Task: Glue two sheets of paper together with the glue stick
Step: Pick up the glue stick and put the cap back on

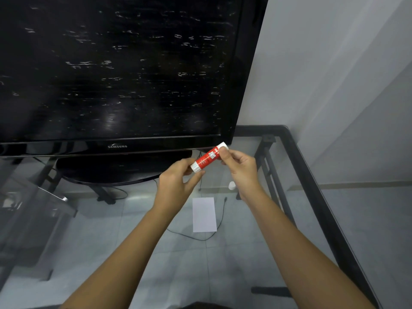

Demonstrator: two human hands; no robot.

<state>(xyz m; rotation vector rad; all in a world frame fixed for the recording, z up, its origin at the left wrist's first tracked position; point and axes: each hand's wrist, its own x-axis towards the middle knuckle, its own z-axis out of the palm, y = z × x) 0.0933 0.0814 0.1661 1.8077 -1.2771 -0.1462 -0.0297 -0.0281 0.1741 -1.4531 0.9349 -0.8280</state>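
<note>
Red-and-white glue stick (209,157) is held in the air between both hands, above the glass counter (296,175); left hand (176,181) pinches its lower end, right hand (239,166) its upper end; white paper (204,214) lies below on the glass; a twisting slip could drop the stick onto it.

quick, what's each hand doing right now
Left hand: closed on the lower white end of the glue stick.
Right hand: closed on the glue stick's upper white end.
</note>
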